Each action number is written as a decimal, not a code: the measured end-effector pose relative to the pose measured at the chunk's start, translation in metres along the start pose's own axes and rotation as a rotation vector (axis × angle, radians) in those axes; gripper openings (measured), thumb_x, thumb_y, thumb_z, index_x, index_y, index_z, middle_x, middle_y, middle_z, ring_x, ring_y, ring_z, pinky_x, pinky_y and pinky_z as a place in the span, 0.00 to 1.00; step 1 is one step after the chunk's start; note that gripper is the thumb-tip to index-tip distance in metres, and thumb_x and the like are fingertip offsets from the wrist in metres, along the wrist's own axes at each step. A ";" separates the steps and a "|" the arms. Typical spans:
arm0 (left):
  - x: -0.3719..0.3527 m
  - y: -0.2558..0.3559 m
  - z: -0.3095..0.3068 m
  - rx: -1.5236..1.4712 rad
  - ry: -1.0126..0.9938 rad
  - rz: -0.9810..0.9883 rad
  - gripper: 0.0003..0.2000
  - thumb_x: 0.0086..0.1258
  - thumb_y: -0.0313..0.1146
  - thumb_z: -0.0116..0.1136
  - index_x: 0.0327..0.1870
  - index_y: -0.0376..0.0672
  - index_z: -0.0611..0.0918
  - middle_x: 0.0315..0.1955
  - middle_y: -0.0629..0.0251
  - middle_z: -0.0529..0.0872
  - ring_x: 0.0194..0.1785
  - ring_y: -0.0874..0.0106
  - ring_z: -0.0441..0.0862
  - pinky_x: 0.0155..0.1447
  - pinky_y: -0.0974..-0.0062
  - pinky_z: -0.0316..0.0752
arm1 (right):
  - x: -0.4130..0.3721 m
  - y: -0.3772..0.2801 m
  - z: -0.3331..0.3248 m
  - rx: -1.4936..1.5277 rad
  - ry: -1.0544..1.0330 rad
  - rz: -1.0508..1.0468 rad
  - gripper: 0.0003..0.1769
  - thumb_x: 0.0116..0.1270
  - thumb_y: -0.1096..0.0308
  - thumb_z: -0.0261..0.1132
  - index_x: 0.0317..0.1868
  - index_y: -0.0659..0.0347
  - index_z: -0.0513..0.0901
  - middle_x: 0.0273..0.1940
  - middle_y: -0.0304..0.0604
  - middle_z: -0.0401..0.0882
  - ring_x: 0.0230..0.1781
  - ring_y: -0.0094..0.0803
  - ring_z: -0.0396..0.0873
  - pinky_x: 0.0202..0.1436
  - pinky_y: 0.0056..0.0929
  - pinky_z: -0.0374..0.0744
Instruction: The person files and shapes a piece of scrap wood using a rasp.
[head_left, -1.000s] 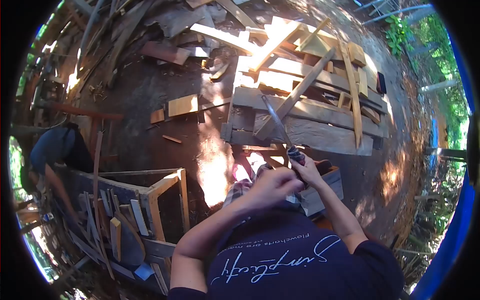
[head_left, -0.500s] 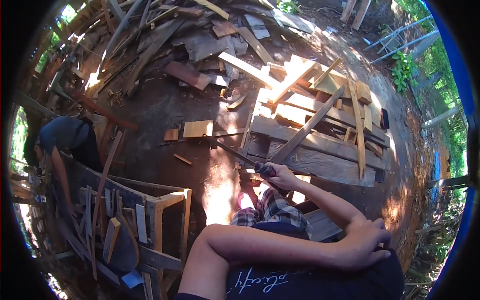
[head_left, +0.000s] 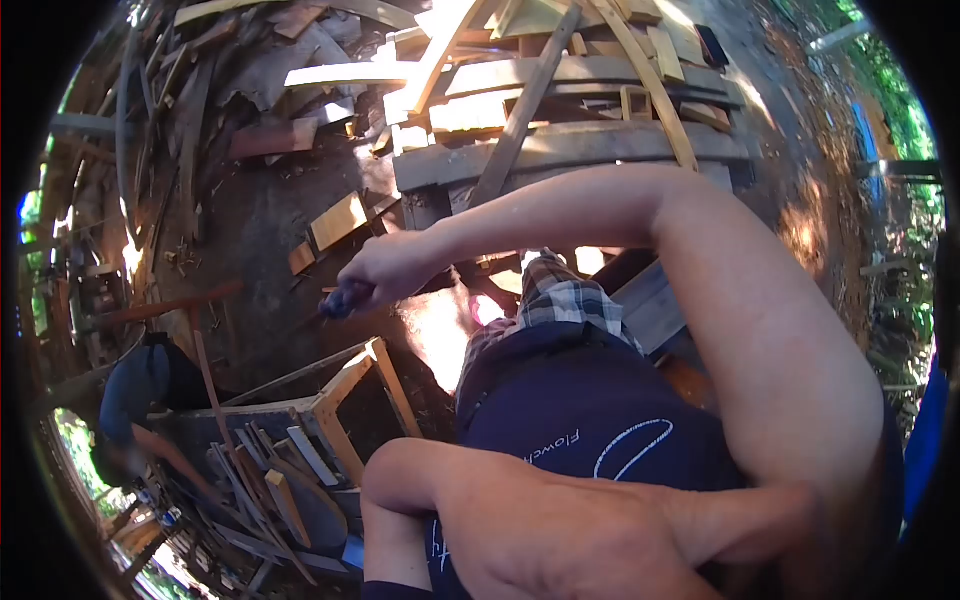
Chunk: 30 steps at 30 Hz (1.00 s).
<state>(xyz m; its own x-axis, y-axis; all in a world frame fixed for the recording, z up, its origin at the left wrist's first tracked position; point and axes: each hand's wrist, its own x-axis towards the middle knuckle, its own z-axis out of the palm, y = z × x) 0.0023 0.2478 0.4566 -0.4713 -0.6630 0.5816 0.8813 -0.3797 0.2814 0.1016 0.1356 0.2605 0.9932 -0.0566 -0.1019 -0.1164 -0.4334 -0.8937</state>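
Observation:
My right hand [head_left: 375,275] is stretched out to the left over the ground, closed round the dark handle [head_left: 345,299] of a tool. Its blade cannot be made out now; half a second ago a long, narrow dark blade showed. My left hand [head_left: 650,530] is large and close to the camera, across my dark shirt [head_left: 560,400], against or near my right upper arm. Its fingers are mostly hidden or cut off by the lower edge. Ahead of my right hand a pale wood block [head_left: 339,221] lies on the ground, with a smaller block [head_left: 301,259] beside it.
A stack of boards and offcuts [head_left: 590,140] lies ahead. More scrap wood [head_left: 270,60] is heaped at the far left. A wooden frame [head_left: 345,385] with loose sticks stands at lower left, where another person [head_left: 140,390] bends over. My checked trousers [head_left: 570,295] show below.
My right hand has swung left with the tool, away from my legs. My left hand has come closer to the camera. The view has tilted down, so the board stack sits higher.

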 end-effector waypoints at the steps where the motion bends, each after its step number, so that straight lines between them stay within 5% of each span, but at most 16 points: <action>1: 0.012 0.004 -0.002 0.014 0.001 0.041 0.13 0.74 0.31 0.49 0.53 0.32 0.77 0.45 0.51 0.76 0.46 0.61 0.77 0.49 0.73 0.72 | 0.001 -0.007 -0.005 -0.021 -0.012 -0.006 0.19 0.58 0.48 0.68 0.43 0.50 0.83 0.37 0.45 0.84 0.42 0.44 0.82 0.46 0.41 0.77; 6: 0.059 0.017 -0.014 0.081 0.003 0.252 0.16 0.72 0.27 0.51 0.58 0.32 0.78 0.53 0.42 0.73 0.45 0.57 0.77 0.46 0.72 0.73 | -0.012 -0.002 -0.024 0.011 -0.060 -0.017 0.17 0.58 0.50 0.67 0.42 0.50 0.82 0.36 0.46 0.84 0.41 0.47 0.82 0.45 0.45 0.77; 13: 0.093 -0.003 -0.063 -0.076 0.090 0.339 0.16 0.73 0.24 0.47 0.60 0.38 0.79 0.45 0.50 0.75 0.46 0.59 0.76 0.51 0.74 0.71 | -0.081 0.080 -0.026 0.108 -0.178 0.108 0.12 0.61 0.57 0.66 0.38 0.55 0.78 0.30 0.47 0.81 0.35 0.48 0.81 0.39 0.45 0.75; 15: 0.094 0.015 -0.088 0.211 -0.047 0.209 0.16 0.75 0.25 0.45 0.60 0.39 0.79 0.51 0.48 0.75 0.50 0.58 0.76 0.52 0.73 0.70 | -0.103 0.115 -0.011 0.064 -0.207 0.125 0.13 0.60 0.57 0.67 0.39 0.54 0.78 0.31 0.45 0.81 0.34 0.46 0.80 0.38 0.44 0.75; 20: 0.051 0.054 -0.121 0.779 0.167 -0.031 0.22 0.69 0.30 0.51 0.65 0.37 0.70 0.51 0.50 0.69 0.52 0.61 0.73 0.60 0.68 0.68 | -0.164 0.173 0.033 0.085 -0.263 0.359 0.15 0.53 0.65 0.66 0.42 0.55 0.77 0.32 0.49 0.81 0.36 0.50 0.80 0.40 0.45 0.76; 22: 0.002 0.072 -0.141 0.898 0.383 -0.263 0.21 0.73 0.27 0.47 0.67 0.43 0.71 0.54 0.57 0.69 0.59 0.64 0.70 0.66 0.68 0.63 | -0.183 0.201 0.056 -0.007 -0.294 0.382 0.17 0.51 0.69 0.65 0.43 0.56 0.76 0.31 0.49 0.80 0.36 0.50 0.80 0.40 0.46 0.76; 26: -0.175 0.001 -0.171 1.008 1.058 -0.540 0.12 0.72 0.30 0.50 0.51 0.40 0.81 0.45 0.59 0.79 0.55 0.67 0.75 0.63 0.70 0.67 | -0.212 0.213 0.074 -0.250 -0.293 0.374 0.16 0.52 0.65 0.66 0.43 0.54 0.77 0.33 0.51 0.81 0.37 0.53 0.80 0.41 0.48 0.77; 28: -0.253 -0.057 -0.165 1.032 1.521 -0.973 0.13 0.69 0.38 0.53 0.45 0.38 0.82 0.38 0.53 0.81 0.47 0.58 0.80 0.53 0.65 0.74 | -0.212 0.214 0.080 -0.263 -0.381 0.459 0.17 0.52 0.64 0.67 0.43 0.53 0.76 0.34 0.52 0.81 0.38 0.54 0.80 0.41 0.50 0.78; 30: -0.326 -0.127 -0.159 0.907 1.759 -1.204 0.17 0.65 0.44 0.58 0.45 0.39 0.81 0.44 0.47 0.79 0.52 0.50 0.78 0.55 0.58 0.74 | -0.197 0.202 0.072 -0.238 -0.489 0.519 0.19 0.51 0.64 0.66 0.45 0.53 0.75 0.35 0.54 0.82 0.39 0.54 0.81 0.42 0.51 0.78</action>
<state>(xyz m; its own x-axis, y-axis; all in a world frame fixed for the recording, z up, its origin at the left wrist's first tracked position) 0.0383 0.4095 0.1098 0.2710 -0.3455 -0.8985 -0.1733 -0.9356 0.3075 -0.1170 0.1244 0.0688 0.6934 0.0755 -0.7166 -0.5138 -0.6455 -0.5651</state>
